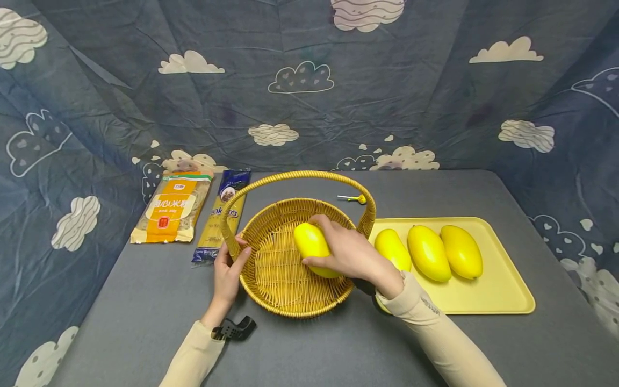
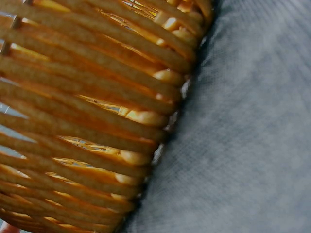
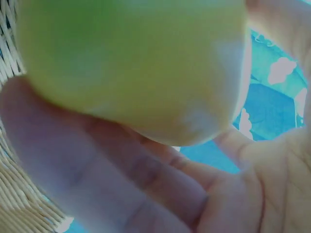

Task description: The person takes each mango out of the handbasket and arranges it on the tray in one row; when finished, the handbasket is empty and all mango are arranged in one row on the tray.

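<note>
A round wicker basket point(image 1: 275, 310) with a tall arched handle stands mid-table, its woven side point(image 2: 87, 102) filling much of the left wrist view. My left hand point(image 1: 229, 274) grips the rim at the left foot of the handle, thumb on the inner side. Inside the basket's opening, my right hand point(image 1: 350, 250) holds a yellow mango point(image 1: 311, 244) between thumb and fingers. Seen close in the right wrist view, the mango point(image 3: 141, 63) lies against the curled fingers point(image 3: 73, 145). Whether it touches the basket floor, I cannot tell.
Right of the basket, a yellow tray point(image 1: 503, 285) bears three more mangoes point(image 1: 427, 252), one partly behind my right arm. A noodle packet point(image 1: 169, 209) and a blue-and-gold pasta packet point(image 1: 220, 223) lie at the left. Behind the basket is a small yellow lollipop-like item point(image 1: 358, 199).
</note>
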Action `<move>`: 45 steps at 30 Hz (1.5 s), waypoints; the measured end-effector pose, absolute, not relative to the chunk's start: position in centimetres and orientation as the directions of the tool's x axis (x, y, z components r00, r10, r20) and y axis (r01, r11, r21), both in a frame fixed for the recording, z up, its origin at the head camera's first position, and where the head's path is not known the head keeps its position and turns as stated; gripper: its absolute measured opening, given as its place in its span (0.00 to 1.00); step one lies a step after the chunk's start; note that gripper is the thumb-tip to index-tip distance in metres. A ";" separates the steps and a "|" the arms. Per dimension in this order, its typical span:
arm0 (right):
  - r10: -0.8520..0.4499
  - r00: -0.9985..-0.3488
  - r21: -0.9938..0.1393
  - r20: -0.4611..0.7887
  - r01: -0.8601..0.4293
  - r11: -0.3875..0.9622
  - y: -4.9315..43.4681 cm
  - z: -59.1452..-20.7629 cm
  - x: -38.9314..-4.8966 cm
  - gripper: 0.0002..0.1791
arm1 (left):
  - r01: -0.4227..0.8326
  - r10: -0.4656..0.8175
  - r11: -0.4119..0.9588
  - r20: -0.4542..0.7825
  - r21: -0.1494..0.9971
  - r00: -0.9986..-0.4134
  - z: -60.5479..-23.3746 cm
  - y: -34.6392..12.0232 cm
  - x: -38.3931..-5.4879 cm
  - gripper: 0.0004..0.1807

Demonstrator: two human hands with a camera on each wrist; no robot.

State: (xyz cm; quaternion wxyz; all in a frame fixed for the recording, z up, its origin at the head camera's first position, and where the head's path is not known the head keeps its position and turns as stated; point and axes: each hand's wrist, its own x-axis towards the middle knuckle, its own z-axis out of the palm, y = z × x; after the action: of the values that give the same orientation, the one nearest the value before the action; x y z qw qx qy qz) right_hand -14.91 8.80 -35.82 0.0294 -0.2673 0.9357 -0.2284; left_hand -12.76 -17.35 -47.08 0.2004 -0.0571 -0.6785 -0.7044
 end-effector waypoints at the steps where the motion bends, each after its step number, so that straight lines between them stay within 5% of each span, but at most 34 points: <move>1: -0.508 -0.858 -0.451 0.080 -0.485 0.749 8.8 -35.8 -14.7 0.41 | 0.354 -0.205 0.001 0.347 0.935 -0.915 -47.0 -17.3 -12.7 0.11; 11: -0.453 -0.863 -0.486 0.221 -0.501 0.716 9.2 -36.1 -13.1 0.44 | 0.348 -0.194 0.029 0.347 0.937 -0.918 -44.7 -16.7 -11.8 0.11; 34: -0.321 -0.879 -0.597 0.353 -0.476 0.645 13.4 -35.7 -10.1 0.45 | 0.373 -0.207 0.007 0.366 0.928 -0.907 -47.5 -17.4 -12.9 0.11; 45: -0.203 -0.826 -0.619 0.526 -0.536 0.575 16.3 -36.5 -9.8 0.48 | 0.356 -0.190 0.018 0.353 0.934 -0.916 -45.6 -17.0 -12.1 0.10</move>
State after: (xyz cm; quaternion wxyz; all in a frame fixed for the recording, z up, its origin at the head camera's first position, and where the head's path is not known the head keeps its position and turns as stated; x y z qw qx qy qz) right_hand -9.76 16.34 -36.45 -0.2035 -0.2139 0.8636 -0.4086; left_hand -12.12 -16.96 -45.60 0.1958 -0.0605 -0.6860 -0.6981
